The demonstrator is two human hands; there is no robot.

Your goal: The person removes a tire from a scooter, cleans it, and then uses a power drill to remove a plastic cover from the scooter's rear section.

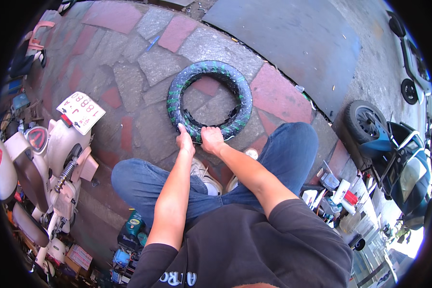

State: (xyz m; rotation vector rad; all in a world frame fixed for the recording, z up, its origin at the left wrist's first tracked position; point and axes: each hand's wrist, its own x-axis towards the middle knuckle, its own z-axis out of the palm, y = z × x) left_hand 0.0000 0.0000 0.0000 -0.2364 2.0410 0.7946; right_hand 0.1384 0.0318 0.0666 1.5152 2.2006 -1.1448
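A black tire (242, 96) with green and pale markings lies on paving stones in front of me, with its hollow inside facing its open middle. My left hand (184, 138) grips the tire's near left part, thumb pointing up along it. My right hand (212, 138) is closed over the near rim just to the right of the left one, knuckles on top. Both forearms reach forward between my bent knees in blue jeans. My light shoes show below the hands.
At left stand a pale scooter (48, 163), its plate (79, 110) and piled items (29, 110). At right are a teal-and-black scooter (403, 177) and tool clutter (338, 194). Bottles (134, 225) sit by my left knee. A metal sheet (293, 53) lies beyond the tire.
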